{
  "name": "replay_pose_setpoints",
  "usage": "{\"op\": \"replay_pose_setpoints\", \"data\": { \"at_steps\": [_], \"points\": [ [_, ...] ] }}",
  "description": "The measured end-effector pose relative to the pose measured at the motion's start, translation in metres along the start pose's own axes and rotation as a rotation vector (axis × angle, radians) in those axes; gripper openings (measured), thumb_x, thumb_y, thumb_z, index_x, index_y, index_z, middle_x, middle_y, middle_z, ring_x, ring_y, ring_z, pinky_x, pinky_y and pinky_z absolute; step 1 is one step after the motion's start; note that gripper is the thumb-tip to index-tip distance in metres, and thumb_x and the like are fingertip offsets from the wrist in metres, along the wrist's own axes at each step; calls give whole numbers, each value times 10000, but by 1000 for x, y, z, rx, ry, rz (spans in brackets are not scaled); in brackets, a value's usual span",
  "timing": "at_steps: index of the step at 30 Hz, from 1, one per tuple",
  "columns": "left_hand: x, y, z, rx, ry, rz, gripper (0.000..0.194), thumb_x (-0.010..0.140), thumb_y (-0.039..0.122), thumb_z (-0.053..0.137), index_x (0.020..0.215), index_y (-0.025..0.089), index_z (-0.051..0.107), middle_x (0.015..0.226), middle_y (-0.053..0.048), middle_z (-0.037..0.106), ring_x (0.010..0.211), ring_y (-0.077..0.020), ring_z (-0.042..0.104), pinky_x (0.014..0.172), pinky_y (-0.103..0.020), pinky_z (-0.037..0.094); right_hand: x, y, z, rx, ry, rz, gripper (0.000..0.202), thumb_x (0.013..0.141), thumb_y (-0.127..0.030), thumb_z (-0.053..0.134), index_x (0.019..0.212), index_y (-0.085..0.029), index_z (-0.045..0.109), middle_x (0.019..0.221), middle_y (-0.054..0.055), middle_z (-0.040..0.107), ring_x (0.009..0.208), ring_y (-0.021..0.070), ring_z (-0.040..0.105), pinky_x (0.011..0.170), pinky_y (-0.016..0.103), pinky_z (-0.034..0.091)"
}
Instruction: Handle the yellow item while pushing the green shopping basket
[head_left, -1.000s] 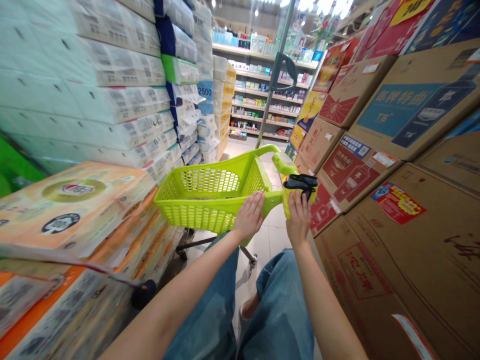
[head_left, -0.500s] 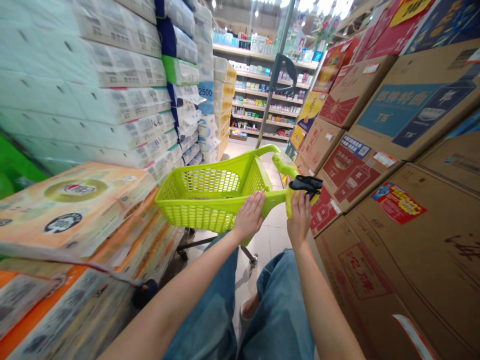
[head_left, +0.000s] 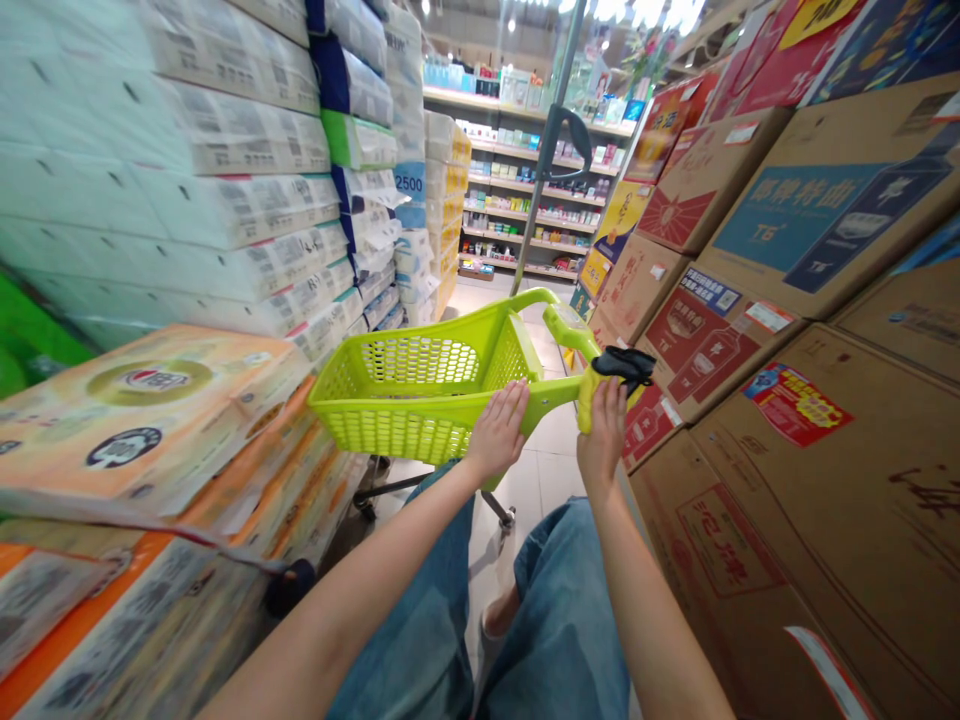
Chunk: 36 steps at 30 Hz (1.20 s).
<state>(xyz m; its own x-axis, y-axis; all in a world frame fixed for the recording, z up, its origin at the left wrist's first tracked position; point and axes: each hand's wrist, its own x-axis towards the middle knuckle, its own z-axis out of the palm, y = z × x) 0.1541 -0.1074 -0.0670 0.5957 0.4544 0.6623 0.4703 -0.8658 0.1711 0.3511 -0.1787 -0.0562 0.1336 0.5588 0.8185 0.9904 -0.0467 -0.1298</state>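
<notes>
A lime-green plastic shopping cart [head_left: 409, 405] with a perforated basket stands in front of me, its handle side toward the right. My left hand [head_left: 499, 430] lies on the near top edge of the cart, fingers stretched flat and its thumb hidden. At the handle end, my right hand [head_left: 602, 430] presses a crumpled yellow and black cloth [head_left: 625, 366] against the cart's handle. Its fingers curve over the yellow part, while the black part bunches up above the fingertips. The cloth covers that corner of the handle.
Cardboard cartons [head_left: 750, 330] rise in a wall close on my right. To the left are tall stacks of wrapped paper packs [head_left: 247, 210] and an orange pack [head_left: 150, 400]. A grey pole [head_left: 536, 210] stands beyond the cart, before stocked shelves [head_left: 510, 185].
My right hand and the cloth have slid slightly to the right along the handle, and the cloth's black part has shifted shape. My left hand and the cart look unmoved.
</notes>
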Motion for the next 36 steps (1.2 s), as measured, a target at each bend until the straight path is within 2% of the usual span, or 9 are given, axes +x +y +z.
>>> {"op": "replay_pose_setpoints", "data": {
  "at_steps": [5,9,12,17,20,24,27,32,36],
  "points": [
    [1,1,1,-18,4,-9,859,803,132,441,1573,85,62,1637,-162,219,1538,-259,107,1232,-502,218,3,-12,-2,71,8,87,948,680,67,316,1586,-142,130,1665,86,139,1545,231,67,1235,523,259],
    [0,1,2,-18,5,-7,840,809,140,434,1571,95,84,1637,-157,222,1535,-264,123,1226,-514,228,-26,-42,19,69,-113,-153,900,706,75,311,1570,-165,235,1603,84,340,1537,209,139,1212,483,323],
    [0,1,1,-16,3,-9,837,809,142,433,1571,93,91,1638,-153,222,1537,-259,118,1228,-509,225,-29,-36,21,34,-135,-258,850,744,79,313,1556,-166,281,1542,98,445,1525,202,194,1209,474,330],
    [0,0,1,-6,-9,-11,846,809,144,445,1571,76,84,1638,-155,218,1539,-258,102,1237,-497,208,6,0,-1,78,20,34,936,696,77,333,1585,-149,147,1655,95,185,1542,241,89,1235,537,255],
    [0,1,2,-6,5,-14,848,810,140,444,1571,73,77,1636,-159,226,1537,-259,111,1236,-499,209,11,-7,-4,118,34,106,975,676,74,329,1591,-171,98,1671,67,113,1543,229,92,1247,516,239],
    [0,2,2,-8,18,-12,829,828,147,432,1572,83,71,1632,-163,233,1536,-262,122,1230,-505,222,-15,-37,10,73,-94,-89,948,693,86,302,1590,-169,131,1632,97,265,1542,219,102,1225,502,287],
    [0,2,2,-6,18,-11,828,833,149,428,1575,94,64,1635,-158,228,1535,-262,127,1231,-505,221,-27,-37,14,30,-159,-219,923,710,96,288,1585,-174,169,1575,113,389,1532,206,163,1207,489,324],
    [0,2,2,-14,7,-12,862,812,128,427,1578,101,31,1639,-155,215,1535,-266,121,1230,-516,220,-1,-8,-2,48,-17,-10,961,676,88,303,1588,-161,130,1643,107,225,1538,237,117,1225,537,276],
    [0,2,2,-13,17,-13,832,833,131,415,1577,91,44,1633,-165,230,1535,-266,125,1229,-517,218,5,-16,-1,121,38,98,989,668,82,307,1594,-173,71,1669,81,117,1541,236,98,1239,529,249]
  ]
}}
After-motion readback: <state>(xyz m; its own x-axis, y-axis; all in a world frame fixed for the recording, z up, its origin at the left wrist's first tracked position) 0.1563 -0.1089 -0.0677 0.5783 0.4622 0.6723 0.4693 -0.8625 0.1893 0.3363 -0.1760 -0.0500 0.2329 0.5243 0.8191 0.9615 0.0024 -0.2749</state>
